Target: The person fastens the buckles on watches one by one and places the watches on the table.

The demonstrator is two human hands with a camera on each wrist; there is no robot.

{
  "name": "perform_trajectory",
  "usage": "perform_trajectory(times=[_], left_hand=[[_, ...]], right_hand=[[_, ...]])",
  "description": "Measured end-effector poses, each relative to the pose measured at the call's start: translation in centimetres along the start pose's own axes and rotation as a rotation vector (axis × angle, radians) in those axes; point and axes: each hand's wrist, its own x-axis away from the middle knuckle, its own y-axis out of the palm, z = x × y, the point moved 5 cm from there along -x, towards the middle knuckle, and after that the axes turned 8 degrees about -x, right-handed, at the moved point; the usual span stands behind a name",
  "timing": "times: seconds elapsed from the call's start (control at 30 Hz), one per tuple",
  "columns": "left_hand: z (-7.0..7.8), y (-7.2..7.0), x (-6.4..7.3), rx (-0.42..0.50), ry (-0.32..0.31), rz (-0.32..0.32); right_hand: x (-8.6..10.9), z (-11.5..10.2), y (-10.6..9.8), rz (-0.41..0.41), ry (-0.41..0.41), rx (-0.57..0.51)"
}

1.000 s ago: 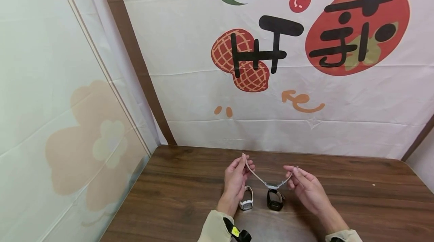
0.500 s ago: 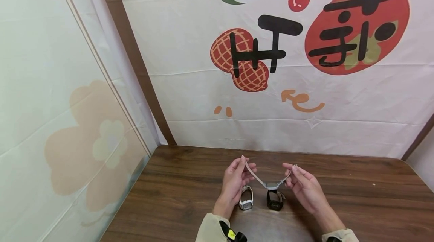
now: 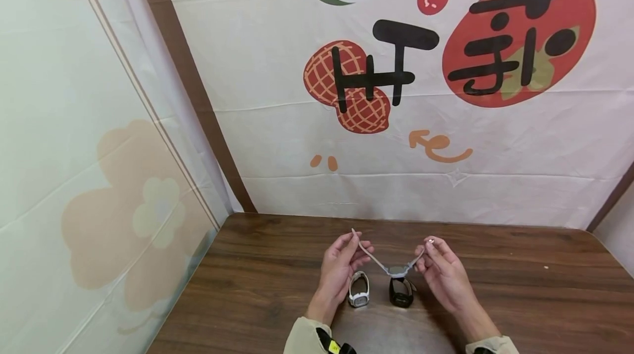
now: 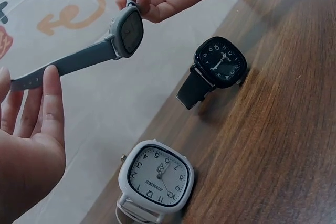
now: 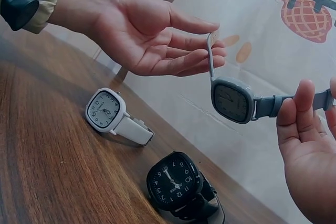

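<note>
Between both hands a grey-blue wristwatch (image 3: 396, 271) hangs unbuckled, its square-faced case sagging in the middle. My left hand (image 3: 338, 271) pinches one strap end, the holed part, between thumb and fingers. The buckle end of the other strap is pinched by my right hand (image 3: 444, 277). In the right wrist view the dial of the grey-blue watch (image 5: 232, 100) faces the camera. A white watch (image 4: 160, 174) stands on the table near my left hand. Beside it, below the held one, stands a black watch (image 4: 223, 62) with white numerals.
The brown wooden table (image 3: 267, 282) runs back to a white printed cloth (image 3: 277, 134) with red pictures and black lettering. Another pale cloth with a flower print (image 3: 124, 222) hangs along the left side. Black devices are strapped on the sleeves.
The held watch has tilted slightly so its dial shows more. My left hand has shifted a little left and the buckle in my right hand has turned more into sight.
</note>
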Motion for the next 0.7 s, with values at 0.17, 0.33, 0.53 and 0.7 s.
perform_trajectory(times=[0.17, 0.33, 0.53, 0.7], left_hand=[[-0.06, -0.17, 0.15, 0.019, 0.003, -0.023], [-0.31, -0.23, 0.18, 0.03, -0.001, -0.035], [-0.61, -0.24, 0.14, 0.024, -0.009, -0.041], [-0.82, -0.34, 0.1, 0.011, -0.021, -0.03]], right_hand=[[0.05, 0.18, 0.01, -0.028, -0.003, -0.033], [0.11, 0.28, -0.16, -0.031, -0.003, -0.031], [0.07, 0.36, -0.43, -0.032, -0.004, -0.004], [-0.08, 0.46, -0.53, -0.028, 0.0, 0.021]])
